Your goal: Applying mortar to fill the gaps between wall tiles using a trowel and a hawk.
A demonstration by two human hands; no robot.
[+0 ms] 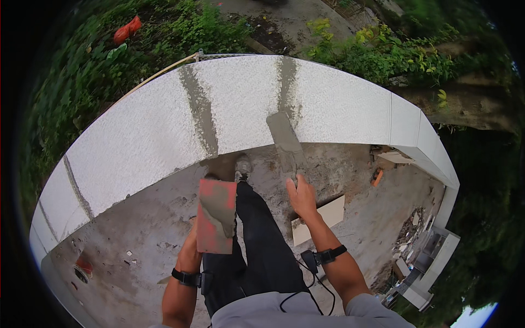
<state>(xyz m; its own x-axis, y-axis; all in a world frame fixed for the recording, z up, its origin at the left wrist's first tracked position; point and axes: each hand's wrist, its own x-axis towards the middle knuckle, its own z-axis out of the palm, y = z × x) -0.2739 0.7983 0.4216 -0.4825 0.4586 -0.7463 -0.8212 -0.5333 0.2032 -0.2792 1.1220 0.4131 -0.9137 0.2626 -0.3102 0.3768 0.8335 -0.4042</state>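
In the centre of the frame, the right hand (302, 198) is closed around the handle end of a flat, rectangular trowel (285, 134) whose blade is coated with grey mortar. The blade points up toward the top of the frame, over the lower end of a vertical grey mortar strip (287, 82) on a long, white, rough-textured wall (344, 106); whether it presses on the wall cannot be told. Left of centre, the left hand (190, 249) has hold of a red rectangular board (206, 240) from beneath, its fingers mostly hidden by it. A smear of wet grey mortar (220, 209) covers much of the board's upper face. A second broad grey strip (199, 112) crosses the wall at upper centre-left, and a narrower grey line (78, 188) runs down it at the left. Black straps (331, 255) circle both wrists. Below the wall spreads a stained grey concrete floor (147, 218), with a pale flat rectangular panel (332, 213) just beside the right forearm, a small orange block (377, 176) right of centre, and scattered rubble (407, 235) at the right. Green plants (180, 30) fill the upper left, where a crumpled orange-red bag (127, 30) lies.
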